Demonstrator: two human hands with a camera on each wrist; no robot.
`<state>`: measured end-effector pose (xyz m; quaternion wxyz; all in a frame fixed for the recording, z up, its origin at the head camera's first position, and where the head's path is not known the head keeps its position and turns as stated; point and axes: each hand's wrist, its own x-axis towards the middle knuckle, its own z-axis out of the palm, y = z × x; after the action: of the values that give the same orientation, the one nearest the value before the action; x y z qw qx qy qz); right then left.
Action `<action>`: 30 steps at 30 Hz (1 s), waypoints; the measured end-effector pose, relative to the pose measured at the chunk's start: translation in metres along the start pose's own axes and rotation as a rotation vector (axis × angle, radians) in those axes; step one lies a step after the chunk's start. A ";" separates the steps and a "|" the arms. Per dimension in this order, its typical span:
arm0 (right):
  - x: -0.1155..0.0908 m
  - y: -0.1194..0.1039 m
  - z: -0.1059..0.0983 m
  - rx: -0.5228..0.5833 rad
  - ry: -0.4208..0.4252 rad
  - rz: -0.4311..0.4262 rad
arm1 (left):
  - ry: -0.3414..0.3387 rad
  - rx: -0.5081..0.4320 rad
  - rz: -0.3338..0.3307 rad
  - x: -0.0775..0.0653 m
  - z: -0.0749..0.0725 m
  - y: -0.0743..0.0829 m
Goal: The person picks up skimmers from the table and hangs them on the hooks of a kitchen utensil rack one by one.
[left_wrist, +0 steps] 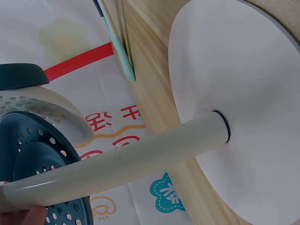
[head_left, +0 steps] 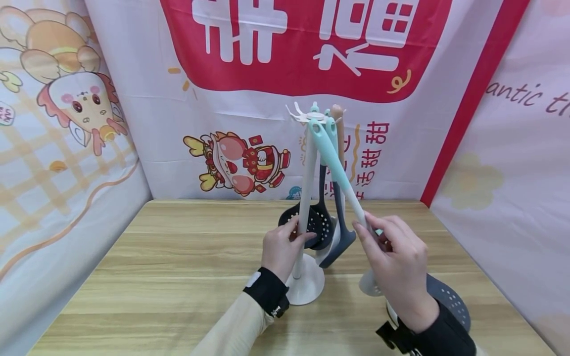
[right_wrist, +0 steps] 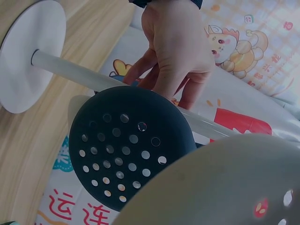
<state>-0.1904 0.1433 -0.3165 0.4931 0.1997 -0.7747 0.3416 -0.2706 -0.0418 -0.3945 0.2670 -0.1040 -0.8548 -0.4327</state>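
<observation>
A white utensil stand (head_left: 308, 173) stands upright, with a ring of hooks (head_left: 307, 116) at its top and a round base (head_left: 307, 287). My left hand (head_left: 282, 247) grips its pole partway down. In my right hand (head_left: 398, 267) is the lower handle of a slotted spoon (head_left: 340, 173), mint above and white below. It slants, its holed handle end right at the hooks and its pale perforated head (right_wrist: 234, 187) low down. Behind the pole hang dark perforated skimmers (head_left: 322, 225), a dark turner (head_left: 340, 247) and a wooden-topped utensil (head_left: 337, 112).
A dark slotted utensil (head_left: 450, 301) lies at the right of the wooden table (head_left: 200, 257), partly hidden by my right wrist. Its mint handle (left_wrist: 123, 63) shows in the left wrist view. A printed cloth (head_left: 249, 113) hangs along the table's back edge.
</observation>
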 end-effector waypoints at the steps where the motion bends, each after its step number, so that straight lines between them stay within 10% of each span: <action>1: 0.000 0.000 0.000 -0.001 -0.001 -0.001 | 0.002 0.001 0.001 0.000 0.000 0.000; 30: -0.009 -0.002 0.024 0.004 -0.136 -0.031 | -0.006 0.018 0.014 0.001 -0.001 -0.001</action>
<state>-0.2000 0.1241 -0.3309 0.4441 0.2356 -0.8027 0.3210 -0.2714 -0.0436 -0.3942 0.2686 -0.1089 -0.8585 -0.4230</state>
